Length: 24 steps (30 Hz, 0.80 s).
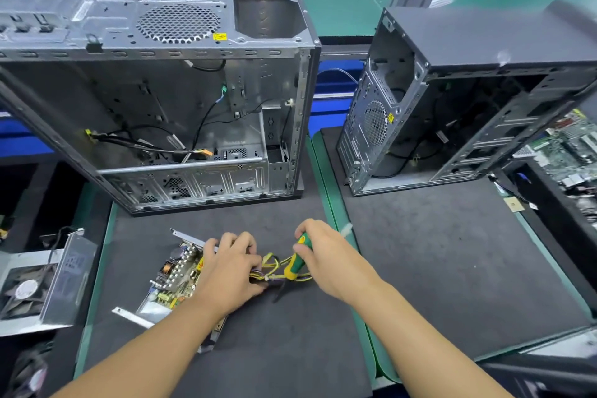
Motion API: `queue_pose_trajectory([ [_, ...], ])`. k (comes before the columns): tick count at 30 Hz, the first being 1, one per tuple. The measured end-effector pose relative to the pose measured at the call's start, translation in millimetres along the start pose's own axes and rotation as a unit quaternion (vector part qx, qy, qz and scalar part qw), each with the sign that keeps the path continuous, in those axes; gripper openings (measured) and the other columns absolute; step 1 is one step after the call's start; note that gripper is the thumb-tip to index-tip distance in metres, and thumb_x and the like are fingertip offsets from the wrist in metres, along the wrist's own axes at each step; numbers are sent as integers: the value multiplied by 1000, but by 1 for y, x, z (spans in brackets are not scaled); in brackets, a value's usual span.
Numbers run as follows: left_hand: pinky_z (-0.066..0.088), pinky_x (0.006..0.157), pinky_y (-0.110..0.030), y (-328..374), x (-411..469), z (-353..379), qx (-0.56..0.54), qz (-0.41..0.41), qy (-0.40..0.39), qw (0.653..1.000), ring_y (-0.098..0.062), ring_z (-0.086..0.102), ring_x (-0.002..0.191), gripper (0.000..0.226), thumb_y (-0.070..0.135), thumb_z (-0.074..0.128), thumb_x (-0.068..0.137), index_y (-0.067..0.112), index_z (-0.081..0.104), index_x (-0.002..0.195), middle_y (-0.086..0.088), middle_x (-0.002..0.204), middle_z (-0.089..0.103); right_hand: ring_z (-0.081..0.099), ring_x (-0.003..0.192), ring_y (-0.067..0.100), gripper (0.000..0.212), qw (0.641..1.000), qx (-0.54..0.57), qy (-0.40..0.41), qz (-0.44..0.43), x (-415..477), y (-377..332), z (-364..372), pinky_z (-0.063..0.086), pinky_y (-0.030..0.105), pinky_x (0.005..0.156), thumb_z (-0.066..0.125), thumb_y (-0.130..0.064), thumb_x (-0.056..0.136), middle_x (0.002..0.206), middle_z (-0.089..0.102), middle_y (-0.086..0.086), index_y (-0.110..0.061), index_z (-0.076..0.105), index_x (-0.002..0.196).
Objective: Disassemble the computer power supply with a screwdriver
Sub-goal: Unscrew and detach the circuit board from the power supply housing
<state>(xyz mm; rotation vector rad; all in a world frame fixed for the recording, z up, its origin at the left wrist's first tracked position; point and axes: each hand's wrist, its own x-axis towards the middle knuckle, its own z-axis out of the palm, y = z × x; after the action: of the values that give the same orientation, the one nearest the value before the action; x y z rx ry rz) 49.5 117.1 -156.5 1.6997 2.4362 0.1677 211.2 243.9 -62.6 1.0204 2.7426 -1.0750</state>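
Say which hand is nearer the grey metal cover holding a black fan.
Left. The left hand sits right of the grey metal fan cover; the right hand is farther right.

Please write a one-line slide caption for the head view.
Opened power supply: left hand holds its wires, right hand grips a green screwdriver.

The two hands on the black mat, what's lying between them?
In the head view, a yellow-and-dark wire bundle runs from the left hand, which grips it, toward the right hand, which holds the green-and-yellow screwdriver over it.

Opened power supply (174, 275) lies flat near green-yellow screwdriver (295, 263).
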Motion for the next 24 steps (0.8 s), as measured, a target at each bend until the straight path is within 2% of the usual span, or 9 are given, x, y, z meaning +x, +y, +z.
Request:
queue_pose_trajectory([
  [5, 17, 94, -37, -7, -3, 2, -80, 26, 19, 996, -15, 40, 110, 17, 48, 62, 71, 32, 60, 68, 17, 106, 40, 49, 74, 5, 5, 1000, 21, 19, 12, 0, 6, -15, 36, 23, 62, 49, -36, 99, 85, 51, -12, -32, 46, 100],
  [7, 12, 102, -34, -10, -4, 2, -120, 33, 36, 992, -11, 40, 117, 13, 38, 59, 73, 28, 65, 69, 16, 115, 44, 54, 68, 11, 6, 997, 45, 49, 33, 2, 9, -32, 46, 30, 63, 51, -39, 96, 77, 56, -7, -33, 50, 95],
  [10, 11, 116, -41, -11, -10, 2, -183, 27, 75, 980, -3, 48, 108, 28, 38, 45, 82, 20, 62, 67, 11, 120, 49, 59, 65, 21, 8, 983, 109, 141, 50, 4, 8, -60, 52, 36, 63, 52, -39, 94, 71, 62, 6, -32, 54, 90],
  [13, 18, 119, -47, -16, -16, 3, -208, 22, 101, 973, -5, 45, 116, 26, 33, 45, 89, 16, 63, 84, 8, 123, 50, 48, 55, 9, 10, 959, 130, 251, 7, 1, 0, -77, 41, 20, 54, 51, -38, 95, 66, 56, -7, -33, 52, 86],
  [15, 27, 116, -37, -22, -18, 2, -249, -11, 106, 963, -11, 46, 123, 12, 23, 59, 92, 13, 65, 97, 8, 126, 48, 41, 48, 7, 11, 948, 150, 282, -13, -1, -9, -81, 34, 15, 44, 50, -35, 95, 59, 51, -13, -33, 51, 85],
  [18, 30, 103, -14, -31, -23, 0, -276, -58, 87, 956, 4, 49, 115, 8, 20, 64, 91, 12, 65, 92, 12, 130, 43, 38, 45, 6, 13, 943, 170, 286, -21, -3, -19, -77, 30, 13, 41, 50, -32, 96, 57, 50, -16, -28, 51, 84],
  [20, 33, 104, -21, -35, -28, 0, -248, -67, 115, 960, 4, 52, 110, 18, 24, 65, 91, 9, 67, 82, 8, 125, 49, 38, 46, 5, 13, 937, 181, 297, -15, -2, -23, -73, 31, 14, 43, 50, -29, 96, 57, 50, -16, -25, 52, 85],
  [22, 32, 112, -41, -39, -31, 2, -172, -82, 164, 968, -12, 50, 117, 32, 29, 68, 90, 8, 67, 65, 6, 124, 52, 39, 47, 5, 12, 929, 189, 319, -7, -1, -25, -70, 32, 14, 44, 51, -28, 97, 56, 49, -14, -24, 52, 85],
  [24, 42, 103, -45, -41, -32, 0, -167, -128, 171, 963, -14, 51, 111, 31, 33, 64, 91, 13, 66, 68, 11, 117, 52, 42, 51, 7, 12, 919, 191, 345, -2, -1, -26, -69, 36, 17, 46, 51, -29, 96, 59, 50, -9, -25, 52, 85],
])
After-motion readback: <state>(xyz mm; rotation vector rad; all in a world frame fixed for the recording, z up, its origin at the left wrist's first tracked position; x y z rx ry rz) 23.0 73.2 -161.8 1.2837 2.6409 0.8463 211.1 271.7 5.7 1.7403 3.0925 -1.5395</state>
